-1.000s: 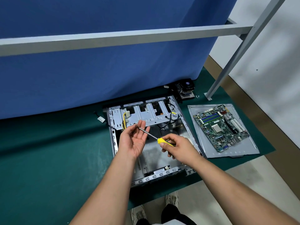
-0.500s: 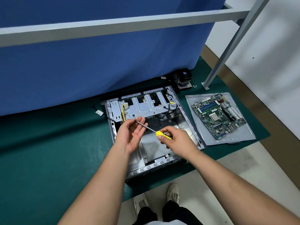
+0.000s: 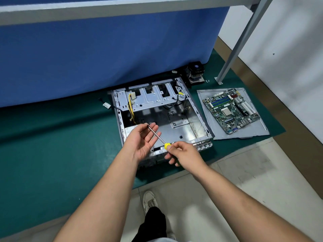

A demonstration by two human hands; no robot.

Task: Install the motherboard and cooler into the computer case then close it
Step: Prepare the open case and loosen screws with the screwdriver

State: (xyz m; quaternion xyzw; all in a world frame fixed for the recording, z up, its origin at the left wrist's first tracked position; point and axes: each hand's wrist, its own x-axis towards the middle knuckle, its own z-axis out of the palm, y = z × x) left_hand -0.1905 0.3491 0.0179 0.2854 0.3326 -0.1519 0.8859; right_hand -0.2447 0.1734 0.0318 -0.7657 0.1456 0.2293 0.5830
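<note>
Closest in, the right hand (image 3: 183, 151) pinches the yellow handle of a screwdriver (image 3: 160, 137), though most of that handle is buried under the fingers, so only a stub of yellow shows. The left hand (image 3: 142, 141) is spread flat, palm up, with the metal shaft lying across its fingers; can't make out the tip. Both hover over the open computer case (image 3: 190, 126) on the green mat (image 3: 52, 154), bare metal inside, yellow and black cables at the back. To its right the motherboard (image 3: 230, 110) sits on the grey side panel (image 3: 209, 123), green with white slots. Furthest back, the cooler (image 3: 194, 73), dark, details pretty murky
</note>
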